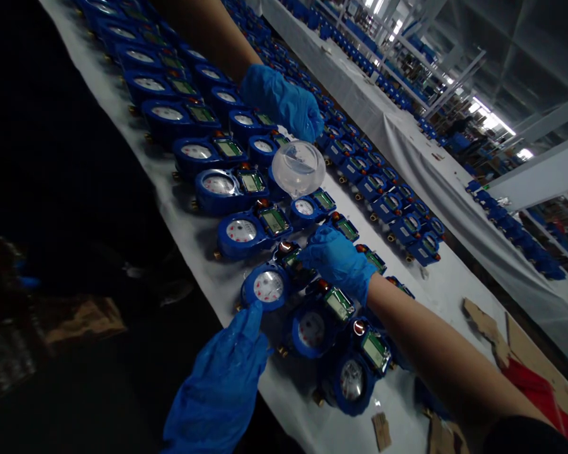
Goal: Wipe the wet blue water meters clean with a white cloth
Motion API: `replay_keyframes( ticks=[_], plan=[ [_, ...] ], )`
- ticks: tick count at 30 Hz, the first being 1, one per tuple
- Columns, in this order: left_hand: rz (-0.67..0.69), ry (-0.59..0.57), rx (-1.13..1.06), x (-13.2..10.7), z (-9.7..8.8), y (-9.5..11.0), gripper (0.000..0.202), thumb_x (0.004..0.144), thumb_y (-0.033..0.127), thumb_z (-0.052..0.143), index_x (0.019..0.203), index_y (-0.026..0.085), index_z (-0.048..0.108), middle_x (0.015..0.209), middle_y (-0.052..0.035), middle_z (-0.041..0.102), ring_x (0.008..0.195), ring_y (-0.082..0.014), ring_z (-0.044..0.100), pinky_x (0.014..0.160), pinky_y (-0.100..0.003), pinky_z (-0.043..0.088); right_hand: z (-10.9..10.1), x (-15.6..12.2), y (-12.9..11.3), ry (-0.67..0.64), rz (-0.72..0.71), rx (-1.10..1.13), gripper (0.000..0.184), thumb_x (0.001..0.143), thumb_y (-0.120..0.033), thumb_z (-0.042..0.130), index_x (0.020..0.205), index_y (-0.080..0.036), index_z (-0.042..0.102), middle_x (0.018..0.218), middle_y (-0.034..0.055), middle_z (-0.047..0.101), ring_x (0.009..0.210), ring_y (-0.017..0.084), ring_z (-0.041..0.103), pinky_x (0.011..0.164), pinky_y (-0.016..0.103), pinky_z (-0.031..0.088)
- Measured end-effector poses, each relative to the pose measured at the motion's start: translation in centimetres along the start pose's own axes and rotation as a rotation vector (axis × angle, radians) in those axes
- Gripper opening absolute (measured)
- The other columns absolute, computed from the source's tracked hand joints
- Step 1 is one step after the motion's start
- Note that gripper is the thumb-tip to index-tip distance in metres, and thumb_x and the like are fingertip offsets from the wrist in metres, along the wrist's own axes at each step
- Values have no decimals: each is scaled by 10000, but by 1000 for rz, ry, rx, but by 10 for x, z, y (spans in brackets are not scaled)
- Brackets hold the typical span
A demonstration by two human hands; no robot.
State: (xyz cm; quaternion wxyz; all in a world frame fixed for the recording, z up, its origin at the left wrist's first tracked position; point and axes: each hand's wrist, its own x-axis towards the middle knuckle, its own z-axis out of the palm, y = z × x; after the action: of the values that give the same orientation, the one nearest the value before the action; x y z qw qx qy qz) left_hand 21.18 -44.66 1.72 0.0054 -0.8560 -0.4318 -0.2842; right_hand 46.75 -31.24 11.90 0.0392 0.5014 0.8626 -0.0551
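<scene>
Rows of blue water meters, each with a round white dial and a small green display board, stand on a white-covered table. My left hand, in a blue glove, has its fingers stretched out, the tips touching the near rim of one meter's dial. Over the display board of that same meter, my right hand, also blue-gloved, is closed with fingertips pressed together. Whatever sits between those fingertips is hidden.
A co-worker's gloved fist reaches in from the top, beside a clear plastic bowl standing among the meters. Smaller rows of blue meters line the far side. Cardboard pieces and a red cloth lie at right.
</scene>
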Motion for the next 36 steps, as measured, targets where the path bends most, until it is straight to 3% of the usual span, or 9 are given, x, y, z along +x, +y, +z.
replay_keyframes(
  ticks=[5, 12, 15, 22, 28, 36],
  plan=[
    [20, -49, 97, -1, 1, -2, 335, 940, 157, 576, 1271, 178, 621, 1454, -95, 469, 1292, -343, 513, 932, -482, 470, -2, 1, -3, -68, 17, -55, 240, 931, -362, 585, 960, -215, 773, 986, 95, 693, 947, 253, 530, 844, 386, 359],
    [3, -70, 95, 0, 4, -3, 299, 961, 201, 558, 1241, 202, 663, 1450, -74, 475, 1268, -348, 530, 871, -478, 464, -3, 2, -4, -129, 30, -82, 231, 919, -360, 597, 1002, -230, 770, 1022, 97, 678, 983, 281, 507, 821, 400, 340],
    [53, -67, 131, 0, 5, -3, 367, 936, 186, 601, 1302, 175, 612, 1471, -89, 450, 1287, -350, 511, 863, -472, 459, -7, 3, -7, -152, 44, -101, 237, 923, -356, 582, 986, -221, 766, 1051, 108, 670, 1008, 296, 506, 805, 405, 338],
    [10, -77, 96, 4, 4, -1, 539, 939, 178, 593, 1452, 156, 429, 1509, -87, 406, 1345, -314, 452, 840, -445, 432, -13, 6, -12, -179, 18, -122, 254, 943, -308, 524, 995, -202, 748, 1035, 107, 666, 1030, 301, 512, 802, 412, 348],
    [38, -66, 101, 10, -1, -1, 481, 922, 131, 594, 1392, 145, 492, 1473, -100, 448, 1294, -295, 510, 794, -406, 433, -12, 4, -11, -177, 3, -135, 243, 934, -304, 534, 902, -186, 744, 1009, 110, 678, 991, 300, 524, 802, 422, 358],
    [37, -90, 83, 13, -1, 0, 443, 932, 146, 581, 1370, 149, 513, 1484, -104, 415, 1292, -304, 515, 779, -411, 451, -12, 1, -12, -178, 6, -154, 236, 918, -303, 556, 959, -195, 761, 999, 120, 688, 1000, 318, 531, 785, 426, 384]
  ],
)
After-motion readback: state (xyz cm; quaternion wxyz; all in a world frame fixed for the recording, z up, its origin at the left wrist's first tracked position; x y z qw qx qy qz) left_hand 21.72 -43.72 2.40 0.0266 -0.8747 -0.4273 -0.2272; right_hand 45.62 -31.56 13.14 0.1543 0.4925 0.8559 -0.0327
